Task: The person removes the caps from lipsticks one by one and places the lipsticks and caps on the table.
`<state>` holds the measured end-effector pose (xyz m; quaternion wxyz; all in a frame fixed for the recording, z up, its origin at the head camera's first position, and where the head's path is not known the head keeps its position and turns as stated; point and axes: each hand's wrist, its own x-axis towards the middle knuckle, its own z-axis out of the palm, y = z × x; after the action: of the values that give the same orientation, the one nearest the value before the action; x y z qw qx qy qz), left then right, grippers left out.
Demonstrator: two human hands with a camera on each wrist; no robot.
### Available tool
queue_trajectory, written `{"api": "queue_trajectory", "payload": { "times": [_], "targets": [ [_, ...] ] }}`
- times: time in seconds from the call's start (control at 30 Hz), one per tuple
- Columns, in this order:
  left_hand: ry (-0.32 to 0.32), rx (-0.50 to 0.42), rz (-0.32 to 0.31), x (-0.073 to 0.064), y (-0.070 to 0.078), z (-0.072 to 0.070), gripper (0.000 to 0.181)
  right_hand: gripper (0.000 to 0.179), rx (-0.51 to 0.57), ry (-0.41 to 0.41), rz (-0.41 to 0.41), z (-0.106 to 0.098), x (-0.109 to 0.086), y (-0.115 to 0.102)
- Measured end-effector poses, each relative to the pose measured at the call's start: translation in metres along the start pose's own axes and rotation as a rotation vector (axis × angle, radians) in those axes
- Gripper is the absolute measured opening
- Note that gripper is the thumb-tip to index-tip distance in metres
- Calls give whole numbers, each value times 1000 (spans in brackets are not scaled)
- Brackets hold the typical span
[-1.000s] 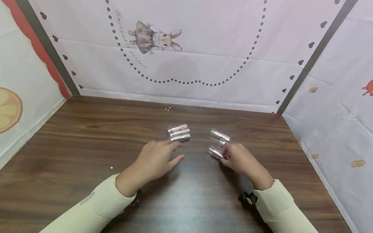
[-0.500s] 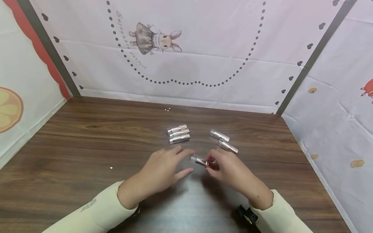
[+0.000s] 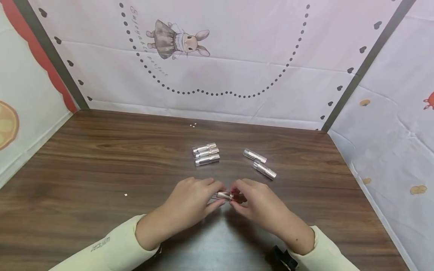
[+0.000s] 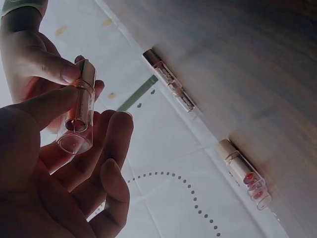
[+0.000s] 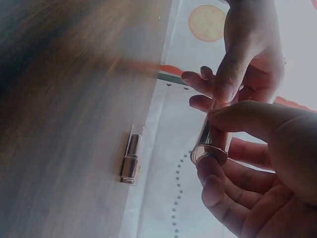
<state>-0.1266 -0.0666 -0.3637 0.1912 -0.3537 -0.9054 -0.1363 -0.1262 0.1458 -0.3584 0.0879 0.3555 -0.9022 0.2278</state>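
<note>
In the head view a lipstick (image 3: 224, 195) with a clear cap and a shiny rose-gold body is held level above the table between both hands. My left hand (image 3: 190, 199) pinches its capped end between thumb and fingers. At the base end, the thumb and fingers of my right hand (image 3: 263, 202) grip it. The left wrist view shows the clear cap of this lipstick (image 4: 80, 111) pointing toward the camera, the red tip visible inside. From the right wrist, the lipstick's round base (image 5: 209, 152) is seen, with fingers covering much of the body.
Three similar lipsticks (image 3: 207, 159) lie side by side on the wooden table (image 3: 101, 162), beyond the left hand. Two more, an upper lipstick (image 3: 255, 155) and a lower lipstick (image 3: 264, 170), lie past the right hand. Tiny white bits dot the tabletop. Printed cloth walls (image 3: 237, 67) enclose it.
My right hand has picked up the nearest right-side lipstick and brought it left, toward me. My left hand has drawn back from the row of three and now pinches the capped end.
</note>
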Motion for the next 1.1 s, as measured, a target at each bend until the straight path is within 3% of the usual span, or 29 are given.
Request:
{"api": "queue_trajectory", "payload": {
  "times": [0.5,1.1],
  "targets": [
    [-4,-2,3,0,0,-2,23,19,1,-16,14,-2,0,0],
    [-93,23,-36,-1,-7,-1,23,22,-22,-93,82,3,2,9]
  ]
}}
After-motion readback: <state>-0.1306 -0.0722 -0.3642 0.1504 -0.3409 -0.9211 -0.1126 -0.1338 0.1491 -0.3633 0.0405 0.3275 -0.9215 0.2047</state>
